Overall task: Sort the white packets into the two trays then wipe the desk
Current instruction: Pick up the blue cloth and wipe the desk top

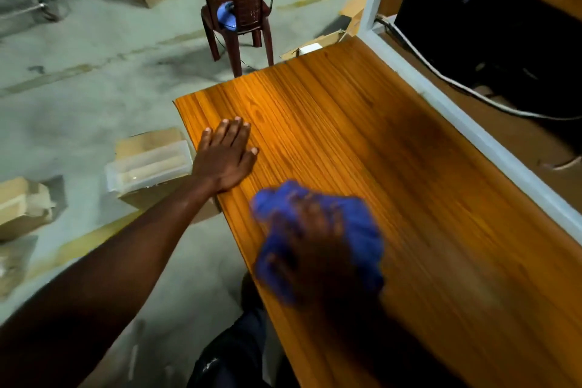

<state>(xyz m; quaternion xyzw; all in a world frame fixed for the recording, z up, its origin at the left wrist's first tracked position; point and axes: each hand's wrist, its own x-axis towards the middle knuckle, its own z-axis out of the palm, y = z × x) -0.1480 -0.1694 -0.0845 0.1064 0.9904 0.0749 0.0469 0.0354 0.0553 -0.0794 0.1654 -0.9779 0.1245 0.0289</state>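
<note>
- Left hand: flat, palm down on the desk near its left edge, fingers spread and straight, nothing gripped.
- Right hand: motion-blurred, pressed on top of a blue cloth; fingers seem curled into the fabric, though the blur makes the exact hold hard to read.
- Cloth: bunched, lying on the desk surface close to the near-left edge, just beside the left wrist.
- Desk: orange wood-grain top, a darker patch toward the middle.
- Two clear trays: on cardboard on the floor, left of the desk; contents cannot be made out.
- Brown plastic chair: beyond the far desk corner, a blue item on its seat.
</note>
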